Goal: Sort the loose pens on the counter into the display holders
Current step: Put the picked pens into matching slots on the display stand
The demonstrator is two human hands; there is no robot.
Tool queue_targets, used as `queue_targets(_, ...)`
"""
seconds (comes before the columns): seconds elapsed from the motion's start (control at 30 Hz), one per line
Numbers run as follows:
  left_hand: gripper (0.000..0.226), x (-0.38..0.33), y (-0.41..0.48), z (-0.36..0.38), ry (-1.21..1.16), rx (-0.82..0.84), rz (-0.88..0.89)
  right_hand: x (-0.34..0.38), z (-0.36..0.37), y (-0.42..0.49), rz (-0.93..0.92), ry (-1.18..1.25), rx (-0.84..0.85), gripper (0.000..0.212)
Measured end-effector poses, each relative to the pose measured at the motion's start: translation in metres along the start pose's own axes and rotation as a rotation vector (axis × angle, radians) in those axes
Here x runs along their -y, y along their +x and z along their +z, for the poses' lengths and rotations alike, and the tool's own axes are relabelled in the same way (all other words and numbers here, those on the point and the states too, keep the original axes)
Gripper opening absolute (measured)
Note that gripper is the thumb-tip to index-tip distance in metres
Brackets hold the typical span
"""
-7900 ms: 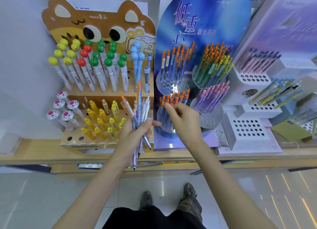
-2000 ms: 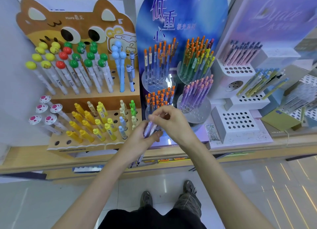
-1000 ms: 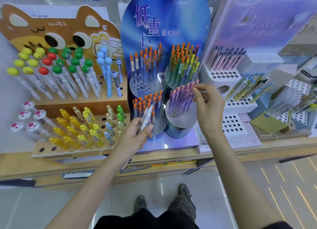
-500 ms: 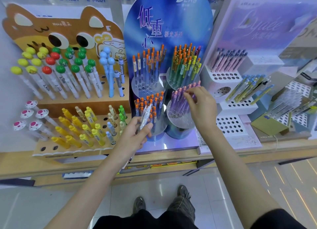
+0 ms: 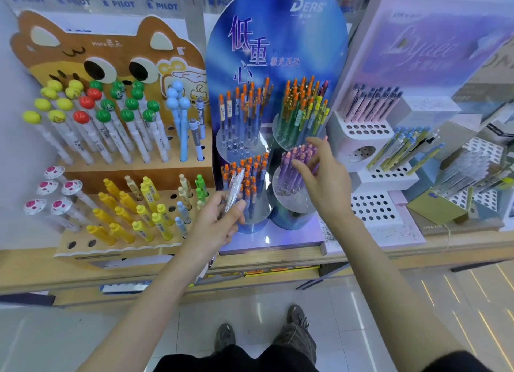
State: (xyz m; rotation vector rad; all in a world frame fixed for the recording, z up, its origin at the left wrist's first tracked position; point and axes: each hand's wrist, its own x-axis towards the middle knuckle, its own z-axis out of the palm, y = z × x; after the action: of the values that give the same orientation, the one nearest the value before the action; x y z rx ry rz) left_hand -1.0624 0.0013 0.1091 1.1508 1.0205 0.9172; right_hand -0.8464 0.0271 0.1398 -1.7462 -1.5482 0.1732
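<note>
My left hand [image 5: 219, 221] grips a small bundle of clear-barrelled pens [image 5: 234, 188], held upright in front of the blue display stand [image 5: 275, 51]. My right hand [image 5: 322, 177] hovers with its fingers spread and relaxed over the purple pens [image 5: 294, 163] in the stand's lower right round holder; nothing is held in it. The orange-capped pens [image 5: 251, 174] fill the lower left holder just behind the bundle. Two upper holders carry blue-and-orange pens [image 5: 242, 110] and mixed green, yellow and orange pens [image 5: 303, 107].
A brown cat-faced rack [image 5: 133, 171] on the left holds ball-topped pens and yellow pens. White perforated holders [image 5: 370, 204] with pink and blue-yellow pens stand to the right. The wooden counter edge [image 5: 250, 271] runs across below; tiled floor and my shoes lie underneath.
My right hand has let go at the purple pen holder and its fingers have spread open. The bundle in my left hand has shrunk since the earliest frame.
</note>
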Motion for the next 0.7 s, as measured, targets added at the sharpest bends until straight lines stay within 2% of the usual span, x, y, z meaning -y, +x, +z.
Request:
queue_targets(0.07, 0.018, 0.001, -0.001, -0.001, -0.067, 0.013, -0.003, 0.013, 0.002, -0.017, 0.085, 0.300, -0.021, 0.022)
queue_targets(0.13, 0.029, 0.001, -0.001, -0.001, -0.130, 0.021, -0.023, 0.030, 0.010, -0.032, 0.217, 0.553, 0.113, 0.004)
queue_targets(0.23, 0.026, 0.003, -0.001, -0.003, -0.144, 0.052, -0.050, 0.050, 0.023, -0.044, 0.421, 0.752, 0.440, 0.027)
queue_targets(0.33, 0.022, 0.004, -0.002, -0.004, -0.131, 0.094, -0.072, 0.059, 0.031, -0.043, 0.480, 0.853, 0.557, 0.034)
queue_targets(0.53, 0.023, 0.003, -0.005, -0.001, -0.123, 0.113, -0.126, 0.056, 0.035, -0.044, 0.463, 0.897, 0.517, 0.033)
queue_targets(0.63, 0.024, -0.001, -0.003, 0.003, -0.173, 0.117, -0.219, 0.051, 0.030, -0.040, 0.521, 0.888, 0.393, 0.040)
queue_targets(0.7, 0.027, -0.003, -0.001, 0.007, -0.152, 0.134, -0.248, 0.047, 0.024, -0.035, 0.523, 0.891, 0.306, 0.036)
